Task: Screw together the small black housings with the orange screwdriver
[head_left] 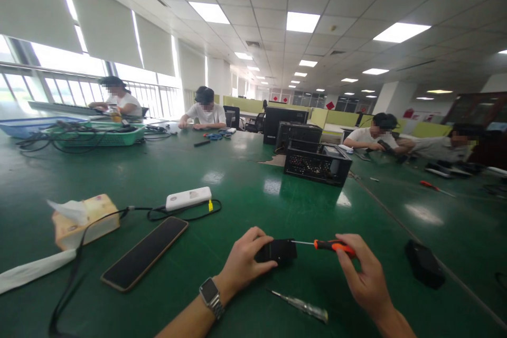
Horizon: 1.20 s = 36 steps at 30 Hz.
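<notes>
My left hand (247, 259), with a watch on its wrist, grips a small black box-like device (283, 251) on the green table. My right hand (362, 272) is closed on the handle of an orange and black screwdriver (332, 246). The shaft points left, and its tip meets the upper right edge of the device. Just below, between the hands, lies a second screwdriver (303, 306) with a clear handle. Another black block (424, 264) rests to the right of my right hand.
Left on the green table (237, 179) are a phone (146, 253), a tissue pack (87, 219) and a white power bank (189, 198) with a cable. Black computer cases (317, 162) stand ahead. Green basket (99, 135) at far left. Several people sit across the table.
</notes>
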Tool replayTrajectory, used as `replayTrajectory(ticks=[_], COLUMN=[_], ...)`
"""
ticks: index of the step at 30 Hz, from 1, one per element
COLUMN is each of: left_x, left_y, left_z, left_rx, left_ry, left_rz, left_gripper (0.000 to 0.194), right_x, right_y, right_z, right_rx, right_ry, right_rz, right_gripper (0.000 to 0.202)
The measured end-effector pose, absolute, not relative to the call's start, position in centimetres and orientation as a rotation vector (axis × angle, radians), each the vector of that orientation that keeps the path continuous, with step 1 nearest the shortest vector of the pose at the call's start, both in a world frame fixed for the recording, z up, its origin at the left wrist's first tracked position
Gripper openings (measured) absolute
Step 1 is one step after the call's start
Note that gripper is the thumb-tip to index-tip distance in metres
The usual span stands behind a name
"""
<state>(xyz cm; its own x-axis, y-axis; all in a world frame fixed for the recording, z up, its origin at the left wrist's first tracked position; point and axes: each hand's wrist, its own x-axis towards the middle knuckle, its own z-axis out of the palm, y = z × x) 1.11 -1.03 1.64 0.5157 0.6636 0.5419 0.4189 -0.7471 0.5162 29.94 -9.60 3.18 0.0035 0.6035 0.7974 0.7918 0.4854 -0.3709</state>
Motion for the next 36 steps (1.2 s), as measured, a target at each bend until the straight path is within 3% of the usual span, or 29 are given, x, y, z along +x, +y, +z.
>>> replayTrajectory(ticks=[9,36], left_x=[1.0,1.7], left_y=[-0.7,-0.5], left_z=[1.5,0.8], left_rx=[2.338,2.225], left_ry=[0.924,0.988], left_rz=[1.064,0.996], left_gripper=[0.041,0.04], right_x=[30.6,28.0], right_y=[-9.5,-10.1], right_z=[2.2,2.7], right_rx=[-1.334,-1.147], right_ry=[-1.604,-1.751], right_rz=[-0.222,-0.193], right_gripper=[0.022,0.014])
